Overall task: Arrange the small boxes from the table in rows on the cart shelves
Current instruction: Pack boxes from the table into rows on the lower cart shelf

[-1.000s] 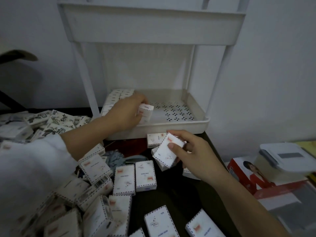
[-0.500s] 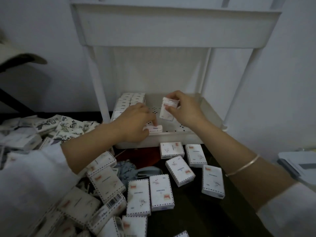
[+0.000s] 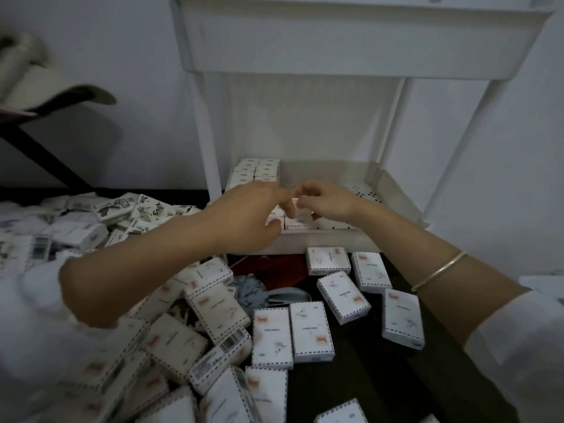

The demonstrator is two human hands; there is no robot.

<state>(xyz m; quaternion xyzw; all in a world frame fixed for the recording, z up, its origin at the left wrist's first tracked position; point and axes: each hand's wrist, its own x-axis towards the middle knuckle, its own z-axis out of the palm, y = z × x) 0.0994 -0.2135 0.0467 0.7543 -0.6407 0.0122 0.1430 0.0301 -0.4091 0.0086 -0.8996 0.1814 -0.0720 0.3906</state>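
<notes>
A: Where are my hands?

B: Both over the front of the cart's lower shelf [image 3: 393, 190]. Left hand [image 3: 247, 218] is curled, thumb against a small box [image 3: 276, 222] near the front wall. Right hand [image 3: 326, 201] pinches another box [image 3: 300, 209] at its top edge, fingertips nearly meeting the left's.

A: So I'm seating boxes in the front row?

B: Looks like it. The back-left corner already holds a tidy block of boxes [image 3: 258, 172]; the rest of the shelf floor is bare, with perforated holes.

A: How do I do it well?

B: I'd say stand each box on edge, press it flush to its neighbour, and brace the row with the left hand so it can't topple. These are light cardboard cartons, flat rectangles with dashed borders and reddish marks, so they probably slide and tip easily on smooth plastic.

A: Supply?

B: Plenty. A loose pile [image 3: 171, 337] sits on the dark bench [image 3: 366, 377], heaped left, a few lying flat just below the shelf.
</notes>
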